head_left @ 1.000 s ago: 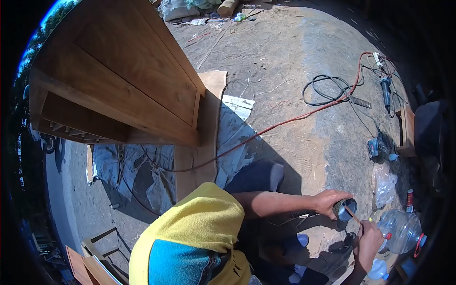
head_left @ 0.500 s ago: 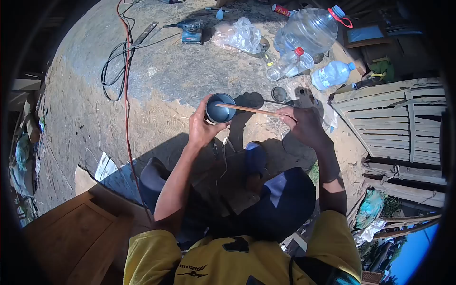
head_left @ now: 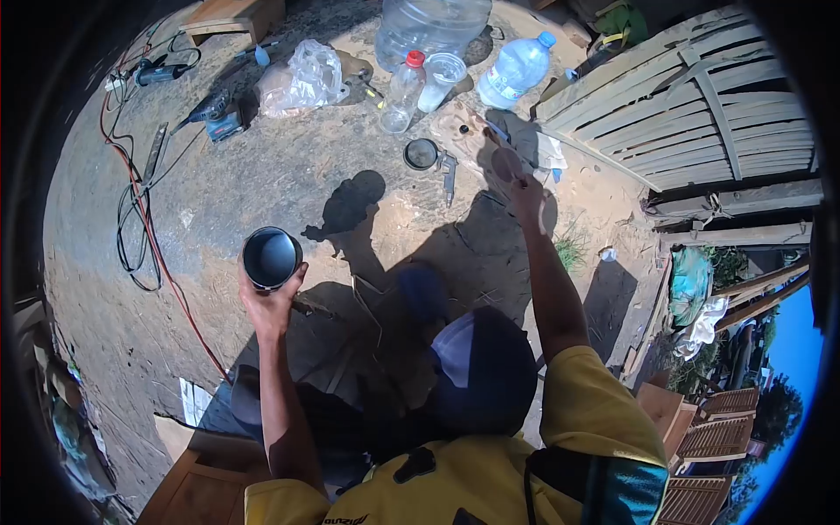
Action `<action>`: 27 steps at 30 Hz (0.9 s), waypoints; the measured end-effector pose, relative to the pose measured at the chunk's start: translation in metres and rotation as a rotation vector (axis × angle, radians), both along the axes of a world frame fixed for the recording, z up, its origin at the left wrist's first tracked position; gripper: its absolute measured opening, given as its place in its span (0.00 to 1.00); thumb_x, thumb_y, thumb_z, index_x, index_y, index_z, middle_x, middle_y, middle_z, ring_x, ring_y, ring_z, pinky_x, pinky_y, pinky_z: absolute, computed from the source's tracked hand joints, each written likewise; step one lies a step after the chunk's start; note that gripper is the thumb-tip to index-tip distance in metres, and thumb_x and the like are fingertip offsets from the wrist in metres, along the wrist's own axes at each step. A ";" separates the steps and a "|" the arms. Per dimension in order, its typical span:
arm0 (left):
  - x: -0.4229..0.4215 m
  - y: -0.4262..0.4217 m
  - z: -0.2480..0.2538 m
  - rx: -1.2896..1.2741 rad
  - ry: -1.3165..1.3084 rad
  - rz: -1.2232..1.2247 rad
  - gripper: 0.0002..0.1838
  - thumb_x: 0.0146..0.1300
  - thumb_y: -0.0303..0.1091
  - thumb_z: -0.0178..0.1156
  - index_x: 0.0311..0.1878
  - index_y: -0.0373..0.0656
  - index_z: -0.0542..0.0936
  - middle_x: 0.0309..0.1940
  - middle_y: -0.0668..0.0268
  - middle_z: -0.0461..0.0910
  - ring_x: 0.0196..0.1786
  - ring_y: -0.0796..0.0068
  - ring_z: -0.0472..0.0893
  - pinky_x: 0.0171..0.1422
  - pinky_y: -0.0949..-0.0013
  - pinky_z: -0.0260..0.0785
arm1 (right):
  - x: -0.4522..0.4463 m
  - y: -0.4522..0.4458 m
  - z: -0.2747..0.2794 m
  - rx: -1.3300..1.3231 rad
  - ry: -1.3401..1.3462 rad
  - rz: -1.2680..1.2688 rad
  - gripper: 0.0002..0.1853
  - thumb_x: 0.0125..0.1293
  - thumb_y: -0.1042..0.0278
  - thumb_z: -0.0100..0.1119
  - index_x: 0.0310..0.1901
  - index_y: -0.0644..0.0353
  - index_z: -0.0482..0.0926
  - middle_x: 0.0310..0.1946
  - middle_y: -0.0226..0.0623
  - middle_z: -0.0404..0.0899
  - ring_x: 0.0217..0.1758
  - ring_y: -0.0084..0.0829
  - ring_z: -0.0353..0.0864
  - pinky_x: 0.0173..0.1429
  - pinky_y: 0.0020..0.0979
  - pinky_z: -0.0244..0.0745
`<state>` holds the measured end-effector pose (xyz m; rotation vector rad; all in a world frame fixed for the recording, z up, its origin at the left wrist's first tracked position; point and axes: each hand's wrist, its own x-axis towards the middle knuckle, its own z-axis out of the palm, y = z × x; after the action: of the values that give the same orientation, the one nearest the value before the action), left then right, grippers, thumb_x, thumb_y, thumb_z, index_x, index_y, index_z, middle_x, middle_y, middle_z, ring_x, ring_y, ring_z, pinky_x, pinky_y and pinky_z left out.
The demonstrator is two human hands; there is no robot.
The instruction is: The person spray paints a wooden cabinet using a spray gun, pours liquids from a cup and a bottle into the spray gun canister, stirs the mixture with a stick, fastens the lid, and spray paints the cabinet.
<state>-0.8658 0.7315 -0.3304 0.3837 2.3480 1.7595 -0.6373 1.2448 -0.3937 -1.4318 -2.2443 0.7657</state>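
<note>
My left hand (head_left: pixel 268 308) is wrapped round a dark can (head_left: pixel 272 258) with its mouth turned up to me and a grey-blue inside. Out to the right, my right hand (head_left: pixel 528 198) has its fingers closed at the lower edge of a flat, round brownish disc (head_left: pixel 506 164), whose kind I cannot make out. Beneath that hand lies a light board (head_left: pixel 461 140) with dark spots. Nearby on the ground are a round dark lid or shallow tin (head_left: pixel 421 155) and a grey gun-shaped tool (head_left: pixel 449 178). The thin wooden stick does not show clearly.
Plastic bottles (head_left: pixel 516 72) and a red-capped bottle (head_left: pixel 405 94) stand beyond the board, beside a plastic cup (head_left: pixel 442 80). Further left are a plastic bag (head_left: pixel 306 80), a power sander (head_left: pixel 219 118) and trailing cables (head_left: pixel 140 227). A slatted wooden panel (head_left: pixel 656 114) borders the right.
My left hand has moved left in view with the can. My right hand has left the can, reaching up and away over the board; the stick it held above the can is no longer there.
</note>
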 end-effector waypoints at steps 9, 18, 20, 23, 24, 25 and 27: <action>0.002 -0.020 0.018 -0.012 0.029 0.118 0.48 0.49 0.28 0.86 0.73 0.33 0.72 0.60 0.55 0.85 0.60 0.65 0.86 0.69 0.61 0.78 | -0.127 -0.067 0.026 0.378 -0.333 0.652 0.38 0.65 0.46 0.73 0.73 0.55 0.72 0.63 0.56 0.75 0.68 0.58 0.75 0.70 0.53 0.74; 0.014 -0.046 0.089 0.095 0.178 0.297 0.57 0.38 0.30 0.86 0.76 0.41 0.70 0.67 0.52 0.81 0.70 0.51 0.82 0.72 0.54 0.77 | -0.210 -0.056 -0.004 0.458 -0.822 1.065 0.45 0.63 0.59 0.74 0.78 0.58 0.62 0.65 0.65 0.72 0.67 0.62 0.77 0.72 0.56 0.73; 0.018 -0.051 0.118 0.092 0.159 0.337 0.53 0.42 0.30 0.87 0.75 0.41 0.72 0.67 0.56 0.82 0.70 0.57 0.82 0.75 0.55 0.75 | -0.200 -0.086 0.054 0.308 -0.622 1.179 0.44 0.63 0.59 0.74 0.77 0.60 0.62 0.66 0.69 0.70 0.67 0.67 0.74 0.73 0.57 0.70; 0.017 -0.056 0.177 0.060 0.230 0.406 0.52 0.43 0.31 0.87 0.75 0.41 0.72 0.68 0.56 0.81 0.70 0.56 0.82 0.75 0.56 0.76 | -0.211 -0.196 0.209 -0.199 -0.200 1.219 0.39 0.68 0.61 0.72 0.75 0.63 0.63 0.70 0.64 0.70 0.71 0.53 0.74 0.74 0.49 0.72; 0.017 -0.057 0.198 0.069 0.201 0.421 0.52 0.43 0.32 0.87 0.75 0.41 0.72 0.68 0.56 0.81 0.70 0.56 0.82 0.75 0.56 0.76 | -0.220 -0.221 0.253 -0.346 -0.154 1.197 0.39 0.68 0.61 0.71 0.75 0.63 0.63 0.71 0.63 0.70 0.71 0.51 0.75 0.74 0.48 0.72; 0.016 -0.057 0.223 0.083 0.191 0.444 0.52 0.43 0.32 0.87 0.74 0.41 0.73 0.68 0.55 0.81 0.70 0.55 0.82 0.76 0.55 0.75 | -0.229 -0.247 0.296 -0.491 -0.107 1.166 0.39 0.69 0.60 0.71 0.75 0.63 0.63 0.71 0.61 0.70 0.71 0.49 0.75 0.73 0.47 0.73; 0.016 -0.058 0.270 0.087 0.192 0.489 0.52 0.43 0.32 0.87 0.74 0.41 0.73 0.68 0.55 0.82 0.70 0.54 0.82 0.75 0.54 0.75 | -0.249 -0.287 0.367 -0.563 0.324 1.376 0.37 0.70 0.61 0.70 0.74 0.61 0.63 0.71 0.56 0.71 0.69 0.44 0.76 0.70 0.43 0.77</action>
<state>-0.8496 0.6739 -0.0607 -0.0211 2.6757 2.1194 -0.8862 0.9578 -0.0264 0.3927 -2.5843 1.9119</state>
